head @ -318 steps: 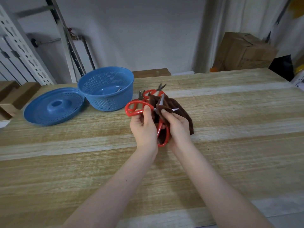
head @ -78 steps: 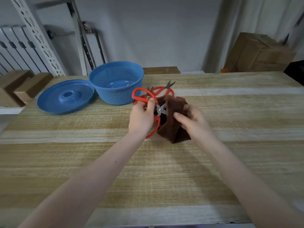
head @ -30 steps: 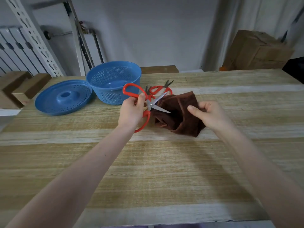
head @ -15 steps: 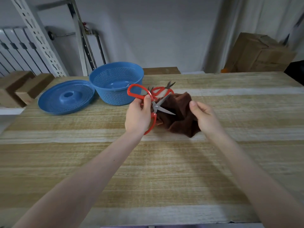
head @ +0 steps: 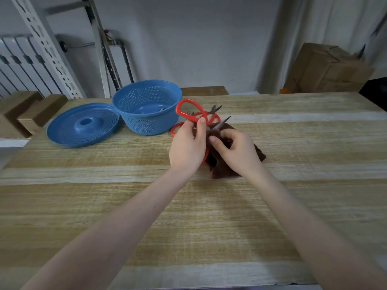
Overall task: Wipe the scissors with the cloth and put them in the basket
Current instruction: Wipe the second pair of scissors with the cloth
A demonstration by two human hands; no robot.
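Left hand is gripping scissors, blades pointing away from the basket (nearer this hand); right hand is pinching cloth onto them.

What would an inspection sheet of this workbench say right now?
Surface: wooden table, bare grain showing.
Job's things: red scissors held up with the brown cloth wrapped at the blades; blue basket upright, a metal tip showing inside; other scissors lying beside it.
Clutter: blue lid next to the basket.
Grips: left grip holds the scissors' handle; right grip pinches the cloth.
Cables: nothing seen.
Surroundings: cardboard box, radiator, wooden blocks, slotted metal upright.
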